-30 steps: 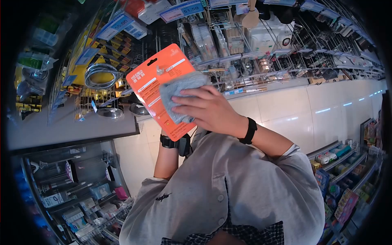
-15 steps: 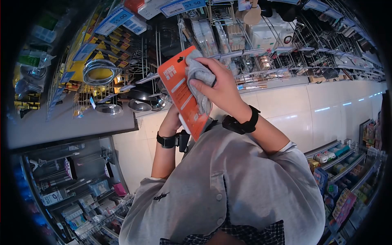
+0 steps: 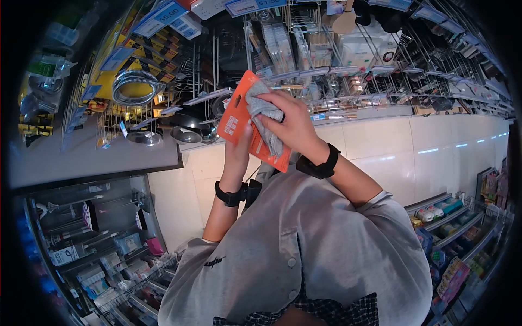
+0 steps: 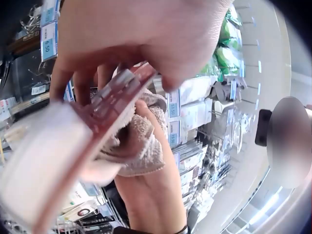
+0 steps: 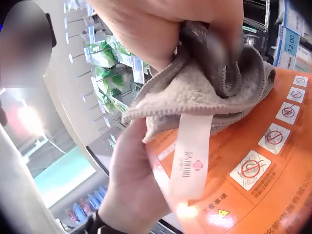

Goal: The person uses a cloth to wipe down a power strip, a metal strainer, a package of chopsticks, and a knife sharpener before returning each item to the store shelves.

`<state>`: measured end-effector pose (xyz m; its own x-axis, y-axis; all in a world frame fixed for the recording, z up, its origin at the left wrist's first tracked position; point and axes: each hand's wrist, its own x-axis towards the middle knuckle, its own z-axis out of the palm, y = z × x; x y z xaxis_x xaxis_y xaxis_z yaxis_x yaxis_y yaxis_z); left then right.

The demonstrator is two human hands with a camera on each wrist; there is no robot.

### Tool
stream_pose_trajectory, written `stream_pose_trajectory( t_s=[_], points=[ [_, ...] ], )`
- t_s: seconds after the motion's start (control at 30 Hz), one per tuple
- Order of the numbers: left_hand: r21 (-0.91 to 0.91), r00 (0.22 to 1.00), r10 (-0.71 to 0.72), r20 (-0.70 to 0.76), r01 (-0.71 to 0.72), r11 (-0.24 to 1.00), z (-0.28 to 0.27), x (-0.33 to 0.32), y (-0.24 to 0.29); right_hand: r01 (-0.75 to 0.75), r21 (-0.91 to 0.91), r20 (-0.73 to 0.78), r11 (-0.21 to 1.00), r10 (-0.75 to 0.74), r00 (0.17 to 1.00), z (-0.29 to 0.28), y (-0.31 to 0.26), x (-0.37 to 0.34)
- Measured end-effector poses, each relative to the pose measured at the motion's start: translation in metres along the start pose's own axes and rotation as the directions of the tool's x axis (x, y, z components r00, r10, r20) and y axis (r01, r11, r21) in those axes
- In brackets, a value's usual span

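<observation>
Right hand [image 3: 291, 122] bunches a grey cloth [image 5: 170, 95] between thumb and fingers, pressing it to the printed face of an orange pack [image 3: 231, 122]. Both are held up in front of the person's grey shirt [image 3: 261, 239], between the two hands.

Flat and glossy, the pack slants down to the right in the head view, with a dark hanging slot near one end and white lettering below it. From the right wrist, its face shows a row of white squares with red crossed-out signs and a small yellow warning triangle. On its other side, the left wrist view shows a whitish bulge, too blurred to make out.

Folded and crumpled, the cloth looks fuzzy, with a stitched edge and a white tag [image 5: 190, 158] lying over the orange.

The right hand's grip is narrow, fingers closed on the folds. The left hand [image 3: 238, 152] grips the pack by its edge, fingers bent around it.
</observation>
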<state>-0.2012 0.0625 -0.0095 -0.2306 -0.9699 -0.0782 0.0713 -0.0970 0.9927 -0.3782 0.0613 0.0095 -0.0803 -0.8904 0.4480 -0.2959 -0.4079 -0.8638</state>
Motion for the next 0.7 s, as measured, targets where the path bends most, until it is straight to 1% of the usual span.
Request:
stream_pose_trajectory(
  t_s=[0.03,0.07,0.1,0.13,0.17,0.2,0.23,0.3,0.33,0.37,0.4,0.43,0.47,0.5,0.53,0.57,0.6,0.63,0.7],
  points=[
    [-0.001,1.000,0.000,-0.007,0.000,1.000,-0.002,0.001,0.001,0.001,0.003,0.006,1.000,-0.001,1.000,-0.001,0.003,-0.001],
    [-0.162,0.997,-0.059,-0.049,0.050,0.986,-0.005,0.002,0.002,0.013,0.023,0.028,1.000,-0.013,1.000,-0.003,0.008,-0.002],
    [-0.322,0.990,-0.120,-0.077,0.089,0.943,-0.009,0.004,0.003,0.026,0.040,0.047,0.999,-0.028,0.999,-0.004,0.011,-0.001],
    [-0.337,0.994,-0.070,-0.078,0.040,0.941,-0.013,0.006,0.000,0.026,0.038,0.047,0.999,-0.028,0.999,-0.005,0.012,-0.001],
    [-0.339,0.994,-0.075,-0.076,0.045,0.940,-0.017,0.006,0.000,0.078,-0.079,0.017,0.994,-0.077,0.997,-0.005,0.012,-0.003],
    [-0.316,0.994,-0.106,-0.034,0.090,0.944,-0.019,0.006,0.003,0.127,-0.196,-0.004,0.972,-0.130,0.991,-0.005,0.012,-0.005],
    [-0.290,0.991,-0.136,0.006,0.132,0.948,-0.020,0.007,0.005,0.126,-0.197,-0.002,0.972,-0.129,0.992,-0.003,0.010,-0.004],
    [-0.260,0.991,-0.131,0.022,0.132,0.957,-0.019,0.011,0.004,0.199,-0.306,-0.002,0.931,-0.210,0.978,0.001,0.002,0.001],
    [-0.232,0.986,-0.162,0.045,0.168,0.958,-0.024,0.011,-0.002,0.196,-0.307,-0.003,0.931,-0.207,0.978,0.000,-0.001,0.003],
    [-0.204,0.979,-0.194,0.069,0.204,0.958,-0.027,0.013,-0.006,0.220,-0.342,0.036,0.914,-0.221,0.975,0.000,-0.003,0.005],
    [-0.202,0.978,-0.196,0.071,0.207,0.957,-0.027,0.013,-0.005,0.243,-0.374,0.075,0.895,-0.233,0.970,-0.001,-0.003,0.005],
    [-0.311,0.983,-0.164,0.083,0.182,0.933,-0.027,0.015,-0.002,0.242,-0.375,0.073,0.895,-0.232,0.970,-0.001,-0.002,0.003],
    [-0.416,0.987,-0.132,0.091,0.158,0.896,-0.027,0.015,-0.001,0.237,-0.401,0.106,0.885,-0.213,0.971,-0.002,0.000,0.000],
    [-0.417,0.987,-0.132,0.091,0.159,0.895,-0.028,0.015,-0.002,0.235,-0.428,0.140,0.873,-0.193,0.971,-0.002,0.002,-0.003],
    [-0.464,0.987,-0.119,0.110,0.156,0.872,-0.028,0.016,-0.004,0.236,-0.429,0.142,0.872,-0.193,0.971,-0.004,0.005,-0.008],
    [-0.509,0.987,-0.102,0.126,0.152,0.847,-0.029,0.018,-0.005,0.233,-0.454,0.198,0.860,-0.158,0.968,-0.007,0.008,-0.014],
    [-0.470,0.992,-0.116,0.058,0.130,0.873,-0.023,0.017,-0.002,0.231,-0.477,0.251,0.848,-0.120,0.960,-0.008,0.009,-0.021],
    [-0.473,0.992,-0.114,0.054,0.126,0.872,-0.023,0.018,0.002,0.235,-0.475,0.256,0.848,-0.123,0.959,-0.008,0.007,-0.028],
    [-0.536,0.989,-0.145,-0.020,0.112,0.837,-0.022,0.020,0.006,0.339,-0.433,0.380,0.835,-0.172,0.909,-0.005,0.001,-0.046]
  ],
)
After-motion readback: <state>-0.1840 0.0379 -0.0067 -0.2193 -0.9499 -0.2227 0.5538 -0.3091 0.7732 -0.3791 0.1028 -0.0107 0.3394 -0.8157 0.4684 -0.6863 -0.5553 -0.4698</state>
